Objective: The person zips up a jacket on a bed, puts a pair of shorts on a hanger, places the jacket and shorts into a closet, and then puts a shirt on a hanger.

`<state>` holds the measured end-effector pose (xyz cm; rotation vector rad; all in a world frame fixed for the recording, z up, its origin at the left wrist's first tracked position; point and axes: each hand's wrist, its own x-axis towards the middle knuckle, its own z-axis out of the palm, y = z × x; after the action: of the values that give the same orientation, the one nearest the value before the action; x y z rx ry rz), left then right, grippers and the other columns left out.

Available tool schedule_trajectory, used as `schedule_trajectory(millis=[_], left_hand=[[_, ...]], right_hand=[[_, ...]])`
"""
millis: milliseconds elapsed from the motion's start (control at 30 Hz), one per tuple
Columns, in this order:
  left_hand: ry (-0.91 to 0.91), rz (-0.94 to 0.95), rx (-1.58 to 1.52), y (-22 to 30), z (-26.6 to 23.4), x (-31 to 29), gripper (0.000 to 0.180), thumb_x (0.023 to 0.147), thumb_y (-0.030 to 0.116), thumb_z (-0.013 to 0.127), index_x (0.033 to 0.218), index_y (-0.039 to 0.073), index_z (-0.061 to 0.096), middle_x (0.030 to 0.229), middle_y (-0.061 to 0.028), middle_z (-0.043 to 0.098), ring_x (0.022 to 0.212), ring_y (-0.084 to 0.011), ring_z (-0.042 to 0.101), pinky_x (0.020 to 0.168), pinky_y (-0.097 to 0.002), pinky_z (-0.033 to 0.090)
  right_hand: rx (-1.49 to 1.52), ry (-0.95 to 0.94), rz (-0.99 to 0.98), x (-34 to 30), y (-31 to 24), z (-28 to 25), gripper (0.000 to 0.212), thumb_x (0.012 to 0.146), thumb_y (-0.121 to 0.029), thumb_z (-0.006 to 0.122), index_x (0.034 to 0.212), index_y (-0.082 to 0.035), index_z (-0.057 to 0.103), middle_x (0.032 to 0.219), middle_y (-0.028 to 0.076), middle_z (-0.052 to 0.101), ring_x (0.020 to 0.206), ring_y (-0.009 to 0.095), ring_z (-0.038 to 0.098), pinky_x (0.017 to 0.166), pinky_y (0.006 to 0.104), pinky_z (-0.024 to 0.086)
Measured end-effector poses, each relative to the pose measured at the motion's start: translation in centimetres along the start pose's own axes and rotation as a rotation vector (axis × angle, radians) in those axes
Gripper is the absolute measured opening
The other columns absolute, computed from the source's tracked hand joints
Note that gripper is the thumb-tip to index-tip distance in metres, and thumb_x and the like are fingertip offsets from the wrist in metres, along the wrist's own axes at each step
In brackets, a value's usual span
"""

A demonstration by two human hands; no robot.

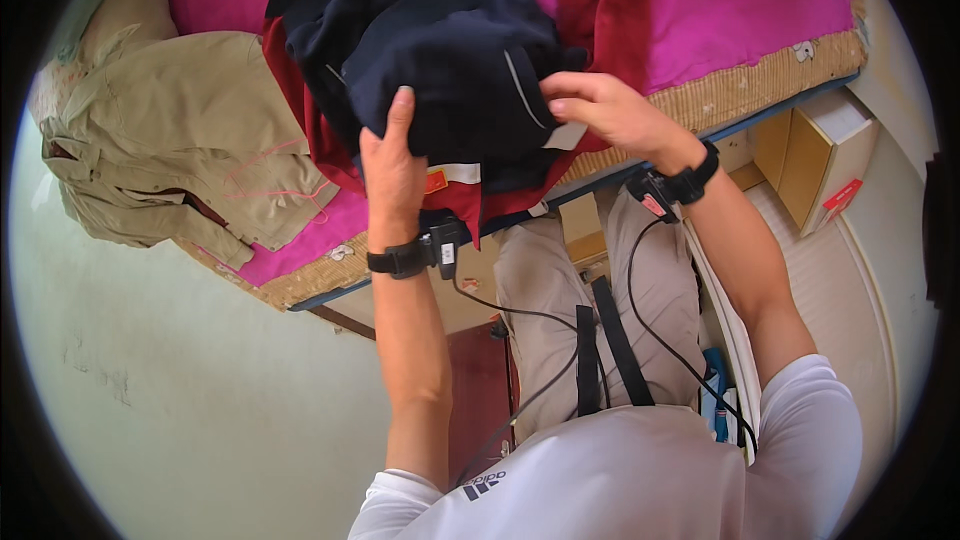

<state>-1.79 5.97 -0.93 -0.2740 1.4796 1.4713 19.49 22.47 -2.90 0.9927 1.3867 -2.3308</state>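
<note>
A navy blue jacket [440,60] with thin light piping lies bunched on the bed in front of me. My left hand [395,170] grips its near left edge, thumb on top and the other fingers hidden by the cloth. At its right edge, beside a piped seam, my right hand [605,110] is closed on the fabric, fingertips partly hidden. Under the jacket spreads a dark red garment [615,20], also showing at the left and below. A white and orange label [450,177] lies close to my left hand.
A khaki jacket [190,110] with pink cord lies left, partly over the bed edge. Magenta cloth [745,20] covers the bed, bordered by a woven mat [760,70]. An open wooden compartment [810,160] stands below right. Black cables [530,312] run from my wrist straps.
</note>
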Motion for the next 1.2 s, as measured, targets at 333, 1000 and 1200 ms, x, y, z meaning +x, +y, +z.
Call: schedule_trajectory(millis=[333,1000,1200], left_hand=[[-0.156,-0.048,-0.134,2.1,-2.6,6.1,0.041,0.102,0.022,0.061,0.134,-0.004,0.057,0.135,-0.0113,0.063,0.124,-0.0259,0.06,0.109,-0.0372,0.047],[0.334,0.29,1.132,-13.5,-3.0,-5.4,0.026,0.087,0.016,0.068,0.104,0.001,0.055,0.096,-0.0149,0.058,0.085,-0.0298,0.058,0.08,-0.0398,0.049],[0.31,0.059,1.487,-20.0,-10.0,-12.1,0.033,0.088,0.018,0.064,0.117,0.003,0.057,0.111,-0.0207,0.059,0.103,-0.0404,0.058,0.093,-0.0456,0.047]], right_hand=[[-1.31,0.347,-0.588,3.0,3.0,-3.6,0.062,0.078,-0.032,0.081,0.129,-0.005,0.06,0.127,0.011,0.062,0.124,0.029,0.055,0.114,0.0423,0.035],[-1.022,0.309,-0.63,-4.9,8.2,-0.3,0.011,0.082,-0.015,0.067,0.087,-0.007,0.062,0.086,0.01,0.059,0.084,0.03,0.06,0.075,0.0415,0.05],[-1.478,-0.217,-0.556,-1.7,13.7,1.2,0.01,0.078,-0.017,0.066,0.086,-0.011,0.064,0.094,0.005,0.062,0.093,0.023,0.062,0.084,0.033,0.049]])
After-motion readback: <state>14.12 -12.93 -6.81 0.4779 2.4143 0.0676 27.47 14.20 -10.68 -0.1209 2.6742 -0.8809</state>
